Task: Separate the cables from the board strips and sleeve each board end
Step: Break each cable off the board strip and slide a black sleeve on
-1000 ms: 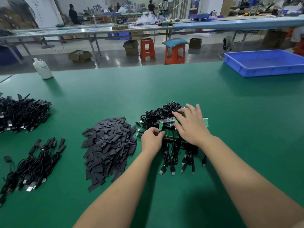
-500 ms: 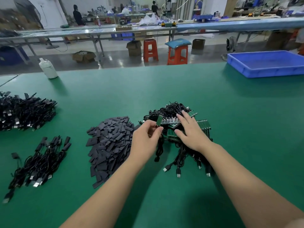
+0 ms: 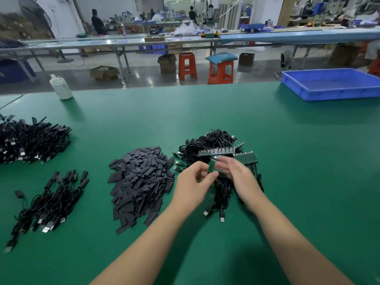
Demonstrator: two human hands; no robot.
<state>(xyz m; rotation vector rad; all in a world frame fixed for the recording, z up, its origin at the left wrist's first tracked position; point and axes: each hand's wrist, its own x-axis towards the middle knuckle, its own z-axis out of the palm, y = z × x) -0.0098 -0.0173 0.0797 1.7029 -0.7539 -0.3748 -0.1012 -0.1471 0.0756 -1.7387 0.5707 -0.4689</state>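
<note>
A heap of black cables joined to green board strips [image 3: 218, 149] lies at the middle of the green table. My left hand [image 3: 193, 182] pinches one small green board [image 3: 211, 166] with its cable hanging below. Just to its right, my right hand [image 3: 236, 175] is blurred by motion and hovers over the hanging cables [image 3: 222, 194]; whether it holds anything cannot be told. A pile of flat dark sleeves [image 3: 141, 182] lies left of my left hand.
Two bunches of black cables lie at the left: a large one [image 3: 30, 140] and a smaller one [image 3: 49, 202]. A white bottle [image 3: 60, 85] stands at the far left edge, a blue tray [image 3: 333, 83] at the far right. Benches, stools and people fill the background.
My left hand has lifted the single board away from the strip heap and toward me. My right hand has left the strips and moved back toward the left hand.
</note>
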